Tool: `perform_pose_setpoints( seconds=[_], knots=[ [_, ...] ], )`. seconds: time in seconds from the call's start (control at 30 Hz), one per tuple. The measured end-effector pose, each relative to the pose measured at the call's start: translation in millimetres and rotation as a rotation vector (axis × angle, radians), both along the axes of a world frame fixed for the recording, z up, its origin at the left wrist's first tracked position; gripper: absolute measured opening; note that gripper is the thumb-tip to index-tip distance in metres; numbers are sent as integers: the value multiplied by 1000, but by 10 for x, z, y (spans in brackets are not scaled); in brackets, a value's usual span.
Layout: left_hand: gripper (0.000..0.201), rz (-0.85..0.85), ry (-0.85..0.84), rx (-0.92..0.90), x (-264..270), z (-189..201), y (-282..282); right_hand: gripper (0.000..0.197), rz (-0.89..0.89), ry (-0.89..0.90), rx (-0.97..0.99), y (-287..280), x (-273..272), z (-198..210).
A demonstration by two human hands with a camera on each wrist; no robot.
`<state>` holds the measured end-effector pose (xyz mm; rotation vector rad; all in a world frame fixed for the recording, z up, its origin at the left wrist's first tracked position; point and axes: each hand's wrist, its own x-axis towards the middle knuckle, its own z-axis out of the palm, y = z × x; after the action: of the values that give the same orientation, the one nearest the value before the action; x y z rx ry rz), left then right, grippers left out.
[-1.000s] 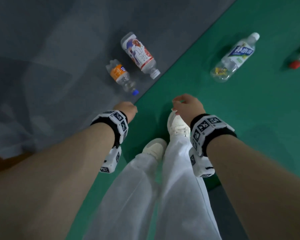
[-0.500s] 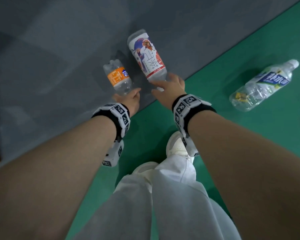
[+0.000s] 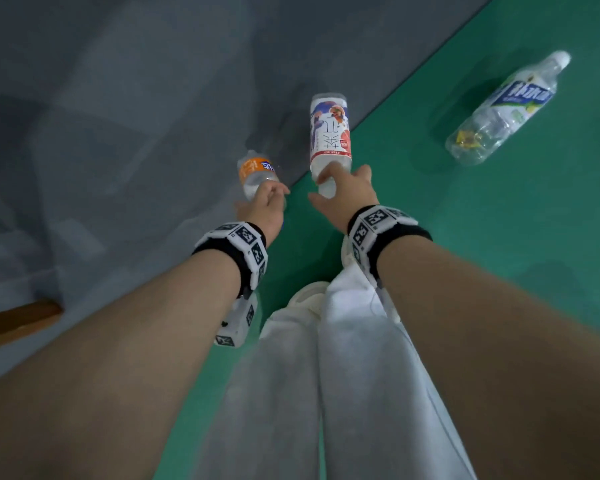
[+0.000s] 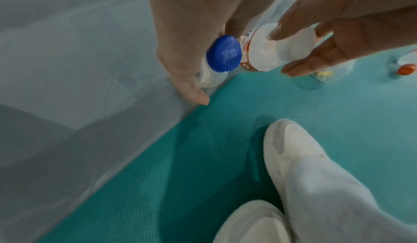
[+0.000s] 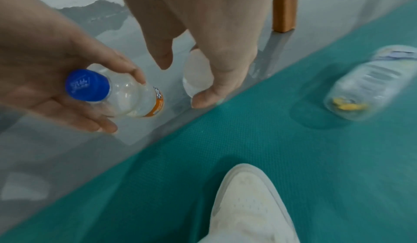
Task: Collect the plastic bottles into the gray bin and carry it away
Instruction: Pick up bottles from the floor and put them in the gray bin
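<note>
At frame centre, the left hand (image 3: pixel 262 206) curls its fingers (image 5: pixel 126 72) round the neck of the orange-label bottle (image 3: pixel 255 173), blue cap (image 4: pixel 224 53) toward the palm. The right hand (image 3: pixel 349 195) grips the white-label bottle (image 3: pixel 329 133) at its neck, thumb and fingers (image 4: pixel 302 67) on opposite sides. A 3rd clear bottle (image 3: pixel 503 110) lies on the green mat (image 3: pixel 465 237), upper right.

Blue cap (image 4: pixel 223 53), green mat (image 3: pixel 499 254)

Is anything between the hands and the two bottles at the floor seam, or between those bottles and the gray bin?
Nothing blocks the hands: the left hand already grips the orange-label bottle, the right hand the white-label bottle. The gray bin appears in no view, so that path cannot be judged.
</note>
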<state>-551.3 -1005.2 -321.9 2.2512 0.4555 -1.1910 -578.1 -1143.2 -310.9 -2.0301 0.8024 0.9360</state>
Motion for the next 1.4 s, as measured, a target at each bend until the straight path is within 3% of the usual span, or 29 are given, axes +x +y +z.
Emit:
perform_pose_setpoints(
  seconds=[0.2,0.4,0.5,0.6,0.83,1.07,1.17,1.27,1.4],
  knots=[
    [11,-75,7,-31,-347,581,-134,31,-423,-35,-52,-84,-427,629],
    [22,-230,59,-10,-780,1360,-372,35,-578,41,-49,-231,-1118,1339],
    [34,-349,55,-18,-976,1651,-510,37,-745,53,-7,-236,-1453,1575],
    [42,-477,66,-32,-1169,1790,-683,37,-880,44,44,-271,-1794,1768],
    [36,-662,-44,-98,-1795,1833,-1115,41,-1125,-30,64,-318,-2813,1941],
    [38,-1078,-123,-247,-3037,2289,-1364,71,-1542,-157,66,-164,-4103,2272],
    [39,-1292,-127,-320,-3545,2448,-1403,83,-1677,-191,158,-38,-4628,2321],
    [41,-1493,-72,-351,-3978,2540,-1407,81,-1822,-196,202,43,-5056,2346],
    [42,-1802,34,-310,-4525,2575,-1356,95,-2119,-198,284,244,-5593,2282]
  ],
)
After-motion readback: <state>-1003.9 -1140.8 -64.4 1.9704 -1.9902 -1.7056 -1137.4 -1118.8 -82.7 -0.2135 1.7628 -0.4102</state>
